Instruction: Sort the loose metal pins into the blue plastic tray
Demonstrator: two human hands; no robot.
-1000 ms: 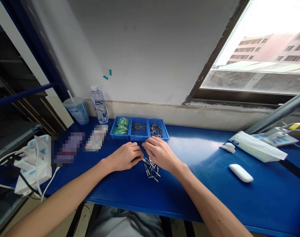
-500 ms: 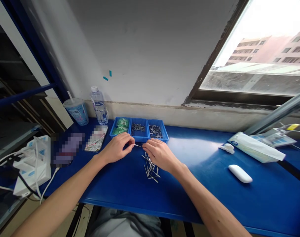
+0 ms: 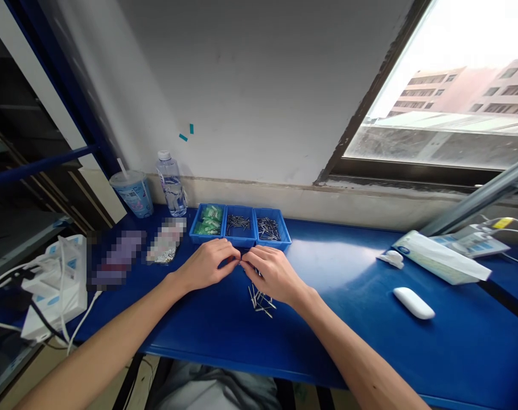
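Observation:
My left hand (image 3: 211, 265) and my right hand (image 3: 276, 274) meet at the fingertips above the blue table, just in front of the bins. Both are closed in a pinch on a thin metal rivet (image 3: 241, 262), nearly all of it hidden by the fingers. Under and in front of my right hand lies a loose pile of similar metal rivets (image 3: 263, 304), partly covered by the hand. Just beyond the hands stands a blue three-part bin (image 3: 241, 241): green packets (image 3: 210, 219) in the left compartment, small metal pins (image 3: 238, 222) in the middle, rivets (image 3: 268, 228) at right.
At the back left stand a lidded cup (image 3: 133, 193) and a water bottle (image 3: 172, 185). Blurred phone-like items (image 3: 120, 256) and a power strip (image 3: 56, 290) lie left. On the right are a white case (image 3: 414, 303), a tissue pack (image 3: 442, 259) and a crumpled tissue (image 3: 391, 259).
My hands have drawn together, closing the gap in which the thin rivet showed between them. My right hand has shifted slightly left; the rivet is now mostly covered.

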